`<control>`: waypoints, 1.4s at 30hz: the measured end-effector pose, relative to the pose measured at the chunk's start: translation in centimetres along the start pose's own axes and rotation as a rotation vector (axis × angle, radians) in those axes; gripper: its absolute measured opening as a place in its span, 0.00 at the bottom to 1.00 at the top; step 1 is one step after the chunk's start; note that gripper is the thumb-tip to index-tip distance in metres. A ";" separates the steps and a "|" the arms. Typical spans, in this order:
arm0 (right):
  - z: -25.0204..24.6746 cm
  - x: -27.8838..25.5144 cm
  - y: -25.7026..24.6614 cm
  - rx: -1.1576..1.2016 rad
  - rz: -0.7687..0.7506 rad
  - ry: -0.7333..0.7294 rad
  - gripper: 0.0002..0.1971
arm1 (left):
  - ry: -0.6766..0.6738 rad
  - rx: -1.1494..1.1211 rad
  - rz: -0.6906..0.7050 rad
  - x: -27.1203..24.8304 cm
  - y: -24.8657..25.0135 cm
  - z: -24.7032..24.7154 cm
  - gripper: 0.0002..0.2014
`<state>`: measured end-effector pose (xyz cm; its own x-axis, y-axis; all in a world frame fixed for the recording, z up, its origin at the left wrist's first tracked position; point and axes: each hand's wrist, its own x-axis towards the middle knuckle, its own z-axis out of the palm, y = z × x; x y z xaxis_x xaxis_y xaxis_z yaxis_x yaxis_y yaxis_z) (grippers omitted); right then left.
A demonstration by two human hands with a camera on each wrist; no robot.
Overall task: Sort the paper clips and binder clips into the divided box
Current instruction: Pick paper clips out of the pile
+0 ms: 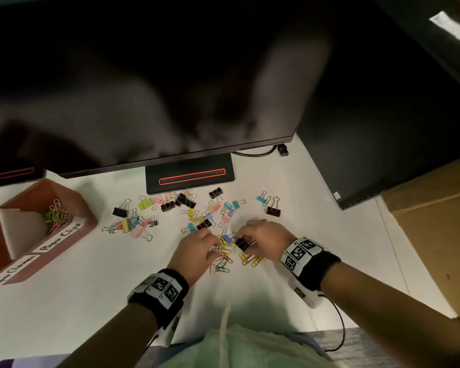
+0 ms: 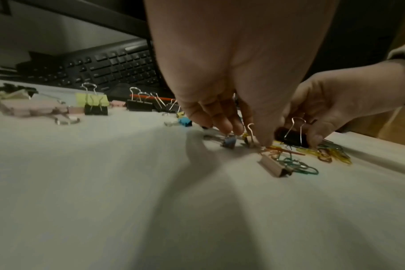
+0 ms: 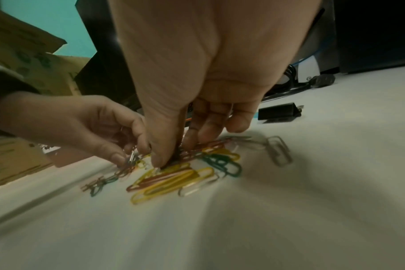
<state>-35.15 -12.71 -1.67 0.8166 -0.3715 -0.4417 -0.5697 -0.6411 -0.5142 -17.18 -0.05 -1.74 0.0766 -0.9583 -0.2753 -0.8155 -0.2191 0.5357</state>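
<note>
Coloured paper clips (image 1: 250,260) lie in a loose pile on the white desk between my hands, mixed with small binder clips. My right hand (image 1: 243,241) pinches a black binder clip (image 1: 241,245) at the pile's top; thumb and fingers grip this clip (image 2: 287,137) in the left wrist view. My left hand (image 1: 214,249) pinches a small binder clip (image 2: 250,136) by its wire handle. Many binder clips (image 1: 186,205) are scattered beyond. The red divided box (image 1: 85,208) stands at the far left, with paper clips (image 1: 56,215) in its far compartment. Its near compartment's inside is hidden.
A monitor (image 1: 144,75) on a black stand (image 1: 189,176) rises right behind the clips. A cardboard box (image 1: 436,235) borders the desk on the right. A keyboard (image 2: 109,67) sits under the monitor. One black binder clip (image 3: 278,113) lies apart to the right.
</note>
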 end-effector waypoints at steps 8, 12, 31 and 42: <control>-2.5 -1.1 2.5 0.150 0.109 0.212 0.19 | 0.153 -0.069 -0.080 -0.4 -1.7 -1.8 0.04; -2.8 -2.0 3.9 0.226 0.216 0.218 0.31 | 0.167 0.027 -0.042 -0.5 -1.4 -2.2 0.16; 0.6 0.3 0.9 0.032 0.019 0.161 0.17 | -0.010 0.076 0.000 1.4 0.3 0.8 0.14; -1.1 0.6 1.2 0.085 0.022 0.147 0.12 | 0.133 0.311 0.045 1.2 -0.2 0.6 0.05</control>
<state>-35.24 -14.38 -1.74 0.8052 -0.4827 -0.3445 -0.5881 -0.5751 -0.5687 -17.31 -1.05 -2.67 0.0940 -0.9858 -0.1393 -0.9542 -0.1292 0.2697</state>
